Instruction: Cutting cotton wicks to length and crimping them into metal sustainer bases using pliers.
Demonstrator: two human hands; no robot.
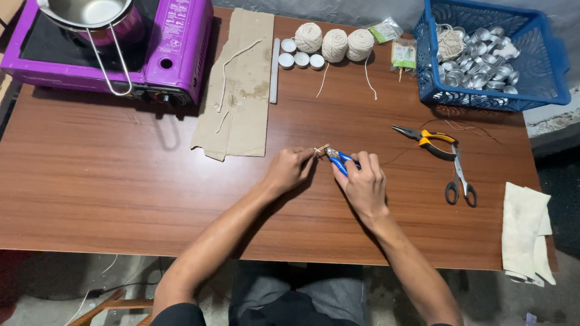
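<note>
Head view showed the left hand (289,170) pinching a short pale wick piece (321,148) over the brown wooden table (121,199), while the right hand (364,184) gripped small blue-handled pliers (339,160) closed on its end. A steady pinch close to the pliers seemed wise.

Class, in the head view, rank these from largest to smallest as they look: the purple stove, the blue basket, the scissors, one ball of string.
1. purple stove
2. blue basket
3. scissors
4. ball of string
</note>
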